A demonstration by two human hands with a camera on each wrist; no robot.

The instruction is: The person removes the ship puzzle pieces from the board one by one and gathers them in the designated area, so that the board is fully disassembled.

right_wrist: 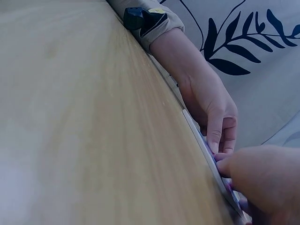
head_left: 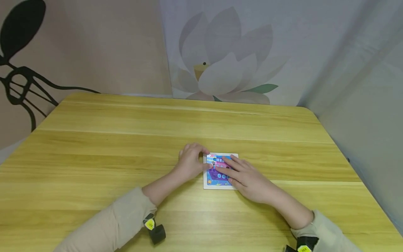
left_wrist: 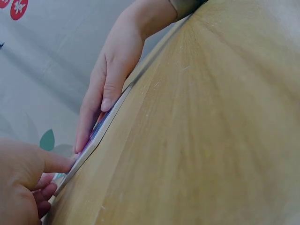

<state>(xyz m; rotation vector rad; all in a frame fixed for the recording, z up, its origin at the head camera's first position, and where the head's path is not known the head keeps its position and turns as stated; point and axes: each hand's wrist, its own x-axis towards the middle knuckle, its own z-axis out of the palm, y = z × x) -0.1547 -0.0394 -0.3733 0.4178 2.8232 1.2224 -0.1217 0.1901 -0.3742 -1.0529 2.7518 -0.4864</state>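
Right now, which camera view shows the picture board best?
The head view: it looks down on the picture board, showing most of its printed face and pale border. Both wrist views catch it nearly edge-on, with slivers of colour.

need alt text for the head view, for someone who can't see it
A person's right hand lies with fingers extended across a small white-edged picture board printed in blue, pink and purple, while the left hand touches its upper left side. The board sits on a wide wooden table, before a backdrop showing a large pale flower.
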